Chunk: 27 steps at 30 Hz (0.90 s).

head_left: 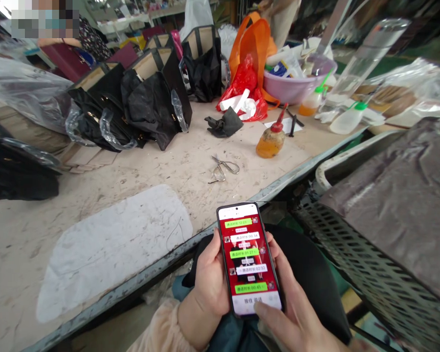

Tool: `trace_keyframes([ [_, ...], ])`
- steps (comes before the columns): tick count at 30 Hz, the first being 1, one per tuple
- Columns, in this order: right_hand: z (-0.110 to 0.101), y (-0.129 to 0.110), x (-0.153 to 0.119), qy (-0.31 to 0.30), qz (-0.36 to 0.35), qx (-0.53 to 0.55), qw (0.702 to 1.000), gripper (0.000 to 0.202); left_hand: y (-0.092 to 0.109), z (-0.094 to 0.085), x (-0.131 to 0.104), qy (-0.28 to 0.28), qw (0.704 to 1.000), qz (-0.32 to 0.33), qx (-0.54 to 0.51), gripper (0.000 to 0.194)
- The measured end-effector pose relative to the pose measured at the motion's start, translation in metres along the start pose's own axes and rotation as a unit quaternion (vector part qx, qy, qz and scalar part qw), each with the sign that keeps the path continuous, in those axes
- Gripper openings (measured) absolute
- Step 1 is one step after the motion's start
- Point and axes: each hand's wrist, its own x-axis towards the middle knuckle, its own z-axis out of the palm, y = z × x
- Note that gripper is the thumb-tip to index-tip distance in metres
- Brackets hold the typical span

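Note:
A lit smartphone [248, 259] in a dark case is held upright above my lap, its screen showing green and white chat bubbles on a red background. My left hand [210, 278] wraps around the phone's left side, with the thumb along the edge. On the other side, my right hand [291, 298] grips the right edge, its thumb over the bottom of the screen. The fingers behind the phone are hidden. Past the phone, small metal thread snips [224, 168] lie on the worktable [132, 171].
Several black handbags [150, 93] stand at the back left. An amber glue bottle [271, 139] with a red nozzle is beyond the scissors, near a purple basin [297, 83]. A white sheet [117, 249] lies at the front left. At right stands a plastic crate [355, 244] under dark covering.

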Motion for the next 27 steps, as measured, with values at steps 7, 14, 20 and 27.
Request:
trace_keyframes([
  [7,0.0048,0.0021,0.001,0.039,0.006,-0.027,0.999,0.081,0.0013,0.0019,0.0015,0.004,1.0,0.003,0.002,0.077],
  [14,0.0033,0.0033,0.0026,0.039,0.021,-0.04,0.998,0.082,0.0011,0.0017,0.0012,0.005,1.0,0.003,0.005,0.076],
  [20,0.0039,0.0069,0.0026,0.053,0.012,-0.045,0.998,0.08,0.0017,0.0023,0.0013,0.004,1.0,0.002,-0.006,0.077],
  [27,0.0037,0.0077,0.0026,0.051,0.011,-0.051,0.997,0.077,0.0004,-0.0014,0.0011,0.015,1.0,0.002,-0.005,0.075],
])
